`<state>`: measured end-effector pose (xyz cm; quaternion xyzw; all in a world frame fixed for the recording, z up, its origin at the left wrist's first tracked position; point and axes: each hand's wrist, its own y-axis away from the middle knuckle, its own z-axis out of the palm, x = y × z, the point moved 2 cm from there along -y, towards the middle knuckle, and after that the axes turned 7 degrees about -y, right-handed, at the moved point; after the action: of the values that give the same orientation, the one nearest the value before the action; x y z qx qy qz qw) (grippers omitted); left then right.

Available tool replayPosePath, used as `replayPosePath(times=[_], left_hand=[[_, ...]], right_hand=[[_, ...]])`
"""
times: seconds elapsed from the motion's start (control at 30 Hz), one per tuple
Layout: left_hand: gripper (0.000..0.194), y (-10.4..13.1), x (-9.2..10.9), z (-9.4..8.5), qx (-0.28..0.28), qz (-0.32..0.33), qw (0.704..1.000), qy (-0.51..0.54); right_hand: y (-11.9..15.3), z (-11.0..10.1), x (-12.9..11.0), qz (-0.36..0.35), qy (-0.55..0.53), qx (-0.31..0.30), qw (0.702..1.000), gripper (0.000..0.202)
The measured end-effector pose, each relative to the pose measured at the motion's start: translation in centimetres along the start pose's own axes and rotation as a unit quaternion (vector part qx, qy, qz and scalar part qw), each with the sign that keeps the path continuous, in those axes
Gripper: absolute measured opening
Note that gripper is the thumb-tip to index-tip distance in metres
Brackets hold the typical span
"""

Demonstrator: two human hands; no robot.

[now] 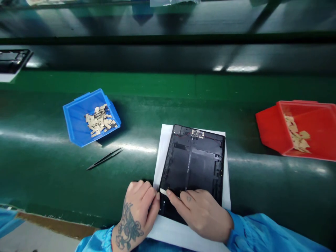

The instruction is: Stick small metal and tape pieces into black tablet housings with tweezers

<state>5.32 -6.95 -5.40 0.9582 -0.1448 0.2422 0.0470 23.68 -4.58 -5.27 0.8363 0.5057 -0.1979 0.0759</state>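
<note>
A black tablet back housing (203, 168) lies with its inside up on a white sheet (163, 150), tilted slightly. A small circuit board (197, 133) sits at its far edge. Near the housing's left edge is a short pale strip (163, 191). My right hand (202, 213) rests over the near part of the housing, its index finger stretched out onto the strip and the other fingers bent. Beside the left edge, my left hand (139, 206) is closed, thumb against index finger close to the strip's outer end. Whatever sits between those fingertips is hidden.
Black tweezers (104, 160) lie on the green work surface (131, 115) to the left. Behind them stands a blue bin (78, 122) with flat pale pieces. A red bin (269, 129) at right holds beige pieces. Another dark housing (13, 61) lies far left.
</note>
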Motion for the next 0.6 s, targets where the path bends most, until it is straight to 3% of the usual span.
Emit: replayPosePath(times=[0.2, 0.6], left_hand=[[0.022, 0.15, -0.09, -0.04, 0.003, -0.003, 1.0, 0.002], [0.021, 0.15, -0.11, 0.03, -0.001, 0.01, 1.0, 0.006]], right_hand=[[-0.14, -0.15, 0.09, -0.011, -0.001, 0.024, 1.0, 0.04], [-0.08, -0.15, -0.06, -0.008, 0.005, 0.012, 1.0, 0.041]])
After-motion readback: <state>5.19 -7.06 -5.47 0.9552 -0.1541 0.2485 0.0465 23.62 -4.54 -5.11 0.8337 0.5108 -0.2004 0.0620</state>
